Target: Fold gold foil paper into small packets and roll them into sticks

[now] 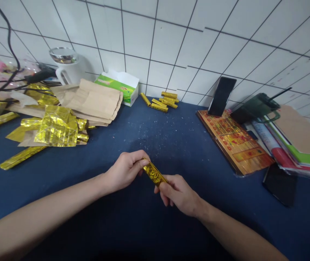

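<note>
A small gold foil bar (154, 174) is held between both hands over the dark blue table (155, 137). My left hand (126, 169) pinches its upper left end with closed fingers. My right hand (178, 194) grips its lower right end, fingers curled around it. A small pile of finished gold bars (161, 101) lies at the back by the tiled wall. A heap of gold foil sheets (55, 127) and brown paper (95, 101) sits at the left.
A green tissue box (119, 87) and a white kettle (67, 67) stand at the back left, with black cables (5, 83). At the right lie a red-gold printed stack (235, 143), a leaning phone (221, 96), another phone (280, 185), and books (296, 145).
</note>
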The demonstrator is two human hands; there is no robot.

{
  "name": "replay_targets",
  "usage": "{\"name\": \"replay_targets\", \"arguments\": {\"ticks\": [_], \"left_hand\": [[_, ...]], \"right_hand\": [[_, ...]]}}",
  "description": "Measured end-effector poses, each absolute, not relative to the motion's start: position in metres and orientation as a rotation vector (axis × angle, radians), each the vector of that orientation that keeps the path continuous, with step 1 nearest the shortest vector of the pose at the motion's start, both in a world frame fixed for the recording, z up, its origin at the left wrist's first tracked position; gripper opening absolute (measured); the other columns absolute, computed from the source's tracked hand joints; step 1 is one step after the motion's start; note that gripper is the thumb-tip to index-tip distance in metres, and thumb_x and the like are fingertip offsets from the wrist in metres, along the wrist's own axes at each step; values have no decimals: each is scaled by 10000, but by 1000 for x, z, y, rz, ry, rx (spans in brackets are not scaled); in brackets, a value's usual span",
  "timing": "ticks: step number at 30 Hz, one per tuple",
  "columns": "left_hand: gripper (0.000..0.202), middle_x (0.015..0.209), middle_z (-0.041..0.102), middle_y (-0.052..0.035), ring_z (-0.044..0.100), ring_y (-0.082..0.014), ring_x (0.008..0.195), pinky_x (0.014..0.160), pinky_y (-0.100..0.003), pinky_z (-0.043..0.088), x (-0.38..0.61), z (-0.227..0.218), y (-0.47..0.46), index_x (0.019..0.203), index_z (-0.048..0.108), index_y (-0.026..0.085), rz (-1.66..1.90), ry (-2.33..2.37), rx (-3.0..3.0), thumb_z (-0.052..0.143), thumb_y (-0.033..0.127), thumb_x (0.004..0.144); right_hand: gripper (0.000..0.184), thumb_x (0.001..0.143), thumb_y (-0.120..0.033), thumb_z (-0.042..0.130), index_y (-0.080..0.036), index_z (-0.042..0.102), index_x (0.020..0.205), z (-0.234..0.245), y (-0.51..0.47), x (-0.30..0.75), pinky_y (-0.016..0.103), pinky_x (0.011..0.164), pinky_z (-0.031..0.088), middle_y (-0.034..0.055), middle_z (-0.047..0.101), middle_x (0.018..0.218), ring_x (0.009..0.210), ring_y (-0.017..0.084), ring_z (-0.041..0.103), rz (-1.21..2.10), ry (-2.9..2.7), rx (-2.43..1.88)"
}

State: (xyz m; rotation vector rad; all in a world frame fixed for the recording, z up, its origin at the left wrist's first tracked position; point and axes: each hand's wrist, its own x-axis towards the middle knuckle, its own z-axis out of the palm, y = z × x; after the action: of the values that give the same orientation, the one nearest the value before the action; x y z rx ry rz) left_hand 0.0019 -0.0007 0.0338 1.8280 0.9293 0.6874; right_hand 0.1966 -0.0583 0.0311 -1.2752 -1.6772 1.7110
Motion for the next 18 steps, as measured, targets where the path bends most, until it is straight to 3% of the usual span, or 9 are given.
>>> {"name": "replay_targets", "arguments": {"ticks": [4,10,15,18], "left_hand": [[240,477,458,59,401,-48,409,411,-149,310,3,31,4,741,529,143,629,937,1636,404,305,865],[271,409,428,70,316,-34,335,349,-146,237,7,32,6,706,513,142,628,912,1460,416,357,841],[245,442,441,63,366,-36,368,356,-140,267,10,35,1,707,511,144,731,970,1450,445,350,822],[252,459,476,53,396,-42,369,360,-143,299,11,33,0,741,511,142,710,990,1380,455,376,814]], "right_hand": [[401,915,-429,298,-168,514,701,32,-58,194,201,437,341,-54,438,438,391,70,401,1584,-1768,-1330],[350,911,-340,284,-185,451,646,29,-60,192,234,494,320,-39,431,532,449,77,393,1093,-2067,-1315],[328,864,-369,414,-197,376,588,30,-61,191,227,453,273,-60,351,508,441,70,326,1202,-2015,-1366],[305,858,-338,425,-186,441,595,28,-61,192,222,442,278,-60,366,495,431,68,338,1308,-1883,-1358]]}}
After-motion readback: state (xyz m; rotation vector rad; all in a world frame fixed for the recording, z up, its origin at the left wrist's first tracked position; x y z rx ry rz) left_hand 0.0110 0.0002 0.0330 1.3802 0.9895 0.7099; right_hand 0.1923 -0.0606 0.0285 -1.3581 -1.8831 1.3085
